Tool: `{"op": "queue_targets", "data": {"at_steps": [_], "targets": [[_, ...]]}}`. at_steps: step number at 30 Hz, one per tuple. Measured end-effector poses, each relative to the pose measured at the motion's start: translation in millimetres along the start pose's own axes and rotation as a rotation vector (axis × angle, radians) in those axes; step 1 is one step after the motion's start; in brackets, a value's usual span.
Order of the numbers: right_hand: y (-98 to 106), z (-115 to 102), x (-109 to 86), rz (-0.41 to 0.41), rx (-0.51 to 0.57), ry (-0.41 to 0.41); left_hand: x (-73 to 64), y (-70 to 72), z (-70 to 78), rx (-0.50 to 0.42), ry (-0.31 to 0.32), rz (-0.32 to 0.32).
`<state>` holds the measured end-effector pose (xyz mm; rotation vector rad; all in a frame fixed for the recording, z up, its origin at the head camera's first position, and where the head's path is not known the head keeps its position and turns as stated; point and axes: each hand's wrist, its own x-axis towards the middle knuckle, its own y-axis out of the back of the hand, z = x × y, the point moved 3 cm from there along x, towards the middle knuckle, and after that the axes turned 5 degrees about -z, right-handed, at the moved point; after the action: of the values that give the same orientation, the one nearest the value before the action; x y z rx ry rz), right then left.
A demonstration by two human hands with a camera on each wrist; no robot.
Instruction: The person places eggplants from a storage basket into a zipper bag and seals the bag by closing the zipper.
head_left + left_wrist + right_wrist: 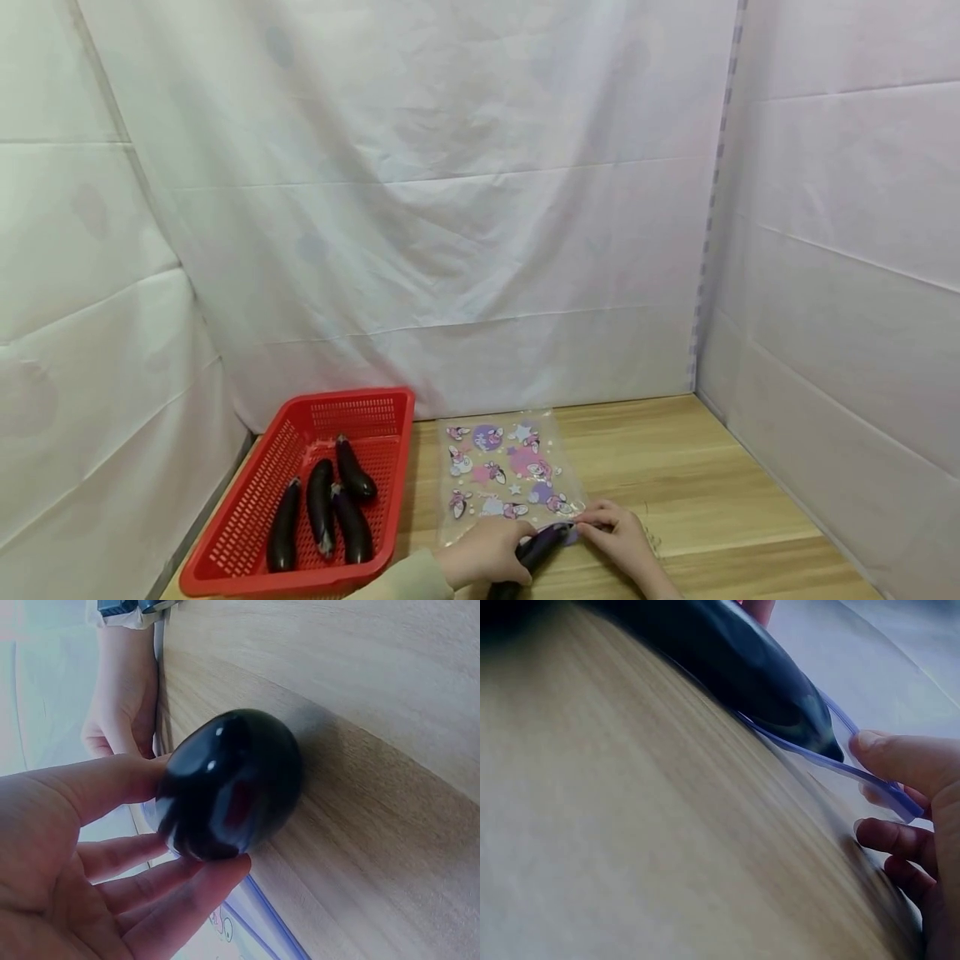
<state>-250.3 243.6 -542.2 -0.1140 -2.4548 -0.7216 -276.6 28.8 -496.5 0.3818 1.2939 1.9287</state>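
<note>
My left hand [486, 552] grips a dark, glossy eggplant [536, 552] with the thumb on one side and fingers on the other; its rounded end fills the middle of the left wrist view. In the right wrist view the eggplant's narrow end [810, 727] lies between the two purple strips [840, 766] at the mouth of a clear zip bag. A corner of that mouth is pinched by my right hand [618, 537]. The bag [468, 467], printed with pink and purple cartoon figures, lies flat on the wooden table, stretching away from both hands.
To the left stands a red plastic basket [405, 467] with several eggplants [320, 504] inside. Wood-grain tabletop [720, 492] extends to the right. White cloth [450, 250] hangs behind the table and along both sides.
</note>
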Motion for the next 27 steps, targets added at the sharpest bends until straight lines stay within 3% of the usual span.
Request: {"op": "queue_targets", "data": {"at_steps": [6, 12, 27], "targets": [[0.6, 0.1, 0.4, -0.01, 0.006, -0.028, 1.4, -0.4, 3.8, 0.031, 0.033, 0.038], [1.4, 3.6, -1.3, -0.001, 0.014, -0.064, 4.4, -1.2, 9.3, 0.102, 0.013, 0.094], [-0.4, 6.5, -1.3, 0.018, 0.057, -0.095, 10.2, -4.9, 9.6, 0.064, 0.001, 0.153]]}}
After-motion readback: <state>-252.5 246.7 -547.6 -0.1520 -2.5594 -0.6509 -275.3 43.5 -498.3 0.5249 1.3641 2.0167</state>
